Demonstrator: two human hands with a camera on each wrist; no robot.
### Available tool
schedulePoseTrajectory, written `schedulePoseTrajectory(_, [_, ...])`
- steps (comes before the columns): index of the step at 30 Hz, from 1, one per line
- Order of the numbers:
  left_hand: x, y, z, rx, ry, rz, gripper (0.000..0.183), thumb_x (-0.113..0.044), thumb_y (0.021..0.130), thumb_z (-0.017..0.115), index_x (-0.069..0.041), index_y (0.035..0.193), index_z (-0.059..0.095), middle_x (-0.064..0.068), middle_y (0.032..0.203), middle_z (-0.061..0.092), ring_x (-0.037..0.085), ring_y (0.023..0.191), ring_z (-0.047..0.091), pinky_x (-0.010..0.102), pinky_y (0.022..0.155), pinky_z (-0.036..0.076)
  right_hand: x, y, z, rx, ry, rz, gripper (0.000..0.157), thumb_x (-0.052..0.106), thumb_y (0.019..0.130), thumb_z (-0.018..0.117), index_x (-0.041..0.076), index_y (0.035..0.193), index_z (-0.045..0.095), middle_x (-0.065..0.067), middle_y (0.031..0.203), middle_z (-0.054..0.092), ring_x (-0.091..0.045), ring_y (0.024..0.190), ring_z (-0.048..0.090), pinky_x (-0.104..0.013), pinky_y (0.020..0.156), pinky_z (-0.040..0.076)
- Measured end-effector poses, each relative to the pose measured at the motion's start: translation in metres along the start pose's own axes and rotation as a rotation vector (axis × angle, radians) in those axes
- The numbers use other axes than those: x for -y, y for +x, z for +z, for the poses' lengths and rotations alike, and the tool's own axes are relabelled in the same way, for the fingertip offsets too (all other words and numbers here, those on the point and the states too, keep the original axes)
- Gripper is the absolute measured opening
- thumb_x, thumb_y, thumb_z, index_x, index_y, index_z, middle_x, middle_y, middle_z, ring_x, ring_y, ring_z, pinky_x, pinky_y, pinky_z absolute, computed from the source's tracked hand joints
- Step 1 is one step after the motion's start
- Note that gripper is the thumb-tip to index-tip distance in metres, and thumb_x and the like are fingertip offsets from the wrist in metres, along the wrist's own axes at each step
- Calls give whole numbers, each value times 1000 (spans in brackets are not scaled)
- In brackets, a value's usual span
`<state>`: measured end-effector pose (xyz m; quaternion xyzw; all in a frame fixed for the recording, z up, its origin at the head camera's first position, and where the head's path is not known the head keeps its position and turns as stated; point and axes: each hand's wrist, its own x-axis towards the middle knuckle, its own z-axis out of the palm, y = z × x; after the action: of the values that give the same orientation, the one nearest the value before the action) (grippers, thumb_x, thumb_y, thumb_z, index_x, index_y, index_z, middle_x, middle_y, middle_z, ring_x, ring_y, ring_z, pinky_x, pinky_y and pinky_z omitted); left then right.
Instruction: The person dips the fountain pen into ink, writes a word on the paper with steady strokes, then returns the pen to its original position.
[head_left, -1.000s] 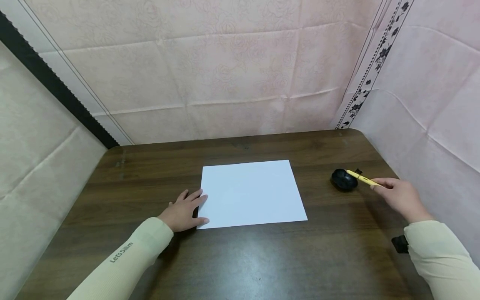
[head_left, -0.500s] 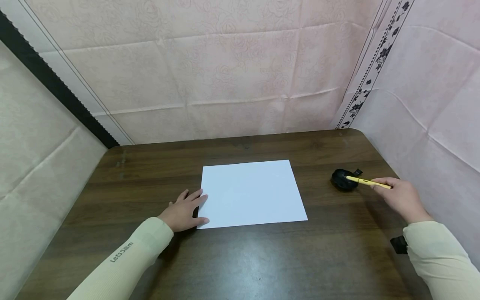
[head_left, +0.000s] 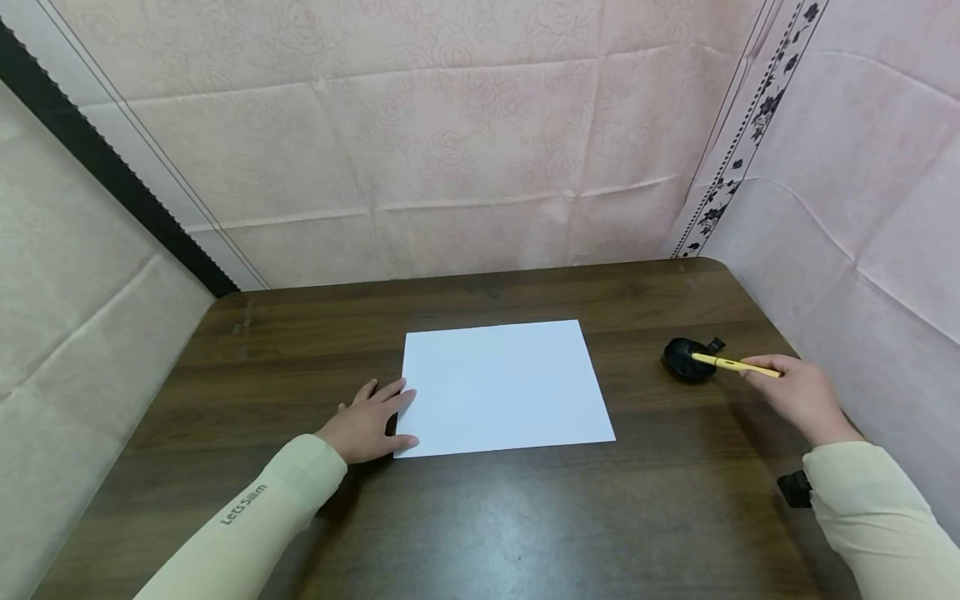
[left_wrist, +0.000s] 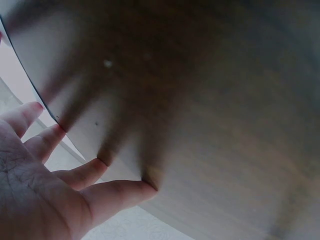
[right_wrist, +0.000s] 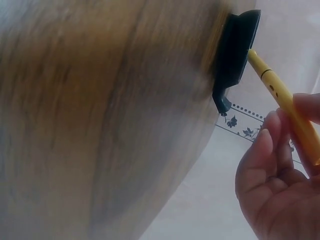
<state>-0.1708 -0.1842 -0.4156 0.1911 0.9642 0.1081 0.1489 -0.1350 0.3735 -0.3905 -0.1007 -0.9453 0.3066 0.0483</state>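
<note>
A blank white sheet of paper (head_left: 506, 387) lies on the brown wooden table (head_left: 480, 517). My left hand (head_left: 365, 427) rests at its left edge, fingers spread and fingertips on the paper; the left wrist view shows the fingertips (left_wrist: 150, 186) pressing down from the side. Over at the right, my right hand (head_left: 806, 400) pinches a yellow pen (head_left: 731, 364) between thumb and fingers. Its far end reaches over the rim of a small round black dish (head_left: 681, 360) with a short tab. In the right wrist view the pen's tip (right_wrist: 251, 54) is right at the dish's rim.
Pale patterned cloth (head_left: 465, 167) hangs behind the table and along both sides. A black strip (head_left: 112, 158) runs down the left cloth, and a floral border (head_left: 720, 200) down the right corner. A black device (head_left: 795, 490) sits at the right wrist.
The pen has swung to a flatter angle, its tip shifting slightly down in the dish, and the dish's tab shows more fully. My left hand and the paper have stayed put.
</note>
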Motion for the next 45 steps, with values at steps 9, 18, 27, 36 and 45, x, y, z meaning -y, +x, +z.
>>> schedulePoseTrajectory(9, [0, 0, 1, -3, -6, 0, 77, -51, 87, 66, -16, 149, 38, 9, 158, 27, 49, 141, 18, 78, 94, 26, 4, 2, 3, 11, 30, 47, 42, 26, 95, 58, -9, 119, 61, -13, 86, 65, -14, 64, 49, -28, 51, 42])
schedulePoseTrajectory(18, [2, 1, 2, 2, -9, 2, 78, -52, 87, 65, -17, 150, 37, 9, 158, 26, 49, 141, 17, 78, 95, 25, 4, 4, 6, 11, 59, 55, 44, 26, 96, 56, -10, 122, 59, -23, 96, 65, -12, 68, 58, -28, 52, 46])
schedulePoseTrajectory(27, [0, 1, 1, 4, -11, -4, 77, -51, 87, 65, -18, 150, 37, 9, 158, 26, 49, 141, 18, 78, 95, 25, 2, 6, 9, 14, 122, 66, 46, 27, 97, 55, -10, 125, 56, -32, 116, 57, -7, 71, 61, -26, 56, 51])
schedulePoseTrajectory(36, [0, 0, 1, 3, -13, -11, 77, -50, 87, 65, -18, 151, 36, 8, 159, 25, 48, 142, 16, 77, 96, 24, 2, 6, 11, -6, 169, 55, 46, 25, 96, 54, -11, 125, 55, -33, 119, 55, -2, 67, 61, -24, 57, 51])
schedulePoseTrajectory(45, [-1, 0, 0, -2, -7, -11, 77, -49, 87, 66, -18, 150, 37, 8, 158, 26, 48, 142, 18, 77, 95, 25, 4, 7, 11, -5, 171, 91, 48, 28, 97, 53, -9, 128, 53, -32, 120, 55, -3, 71, 60, -26, 58, 51])
